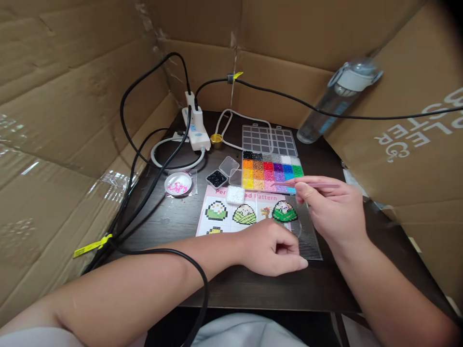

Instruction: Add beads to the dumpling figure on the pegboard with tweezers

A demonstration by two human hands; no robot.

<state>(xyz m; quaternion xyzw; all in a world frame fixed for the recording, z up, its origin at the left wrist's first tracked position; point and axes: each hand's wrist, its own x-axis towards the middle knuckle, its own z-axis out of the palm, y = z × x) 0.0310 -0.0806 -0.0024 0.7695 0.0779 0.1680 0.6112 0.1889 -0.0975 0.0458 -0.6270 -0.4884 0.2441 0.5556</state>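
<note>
My right hand (pixel 333 212) pinches pink tweezers (pixel 307 185), whose tip reaches left over the pink cells of the open bead box (pixel 272 173) with many colours. My left hand (pixel 273 248) rests curled on the table, fingers closed on the edge of the clear pegboard (pixel 307 243). The pegboard lies over a pink pattern sheet (pixel 231 214) with pixel drawings; a green and white bead figure (pixel 284 211) shows on it.
A small dish of pink beads (pixel 178 184), a tub of black beads (pixel 217 179) and a tub of white beads (pixel 235 194) sit nearby. A power strip (pixel 197 127) with black cables, a gold cap (pixel 216 140) and a water bottle (pixel 336 99) stand behind. Cardboard walls surround the dark table (pixel 253 284).
</note>
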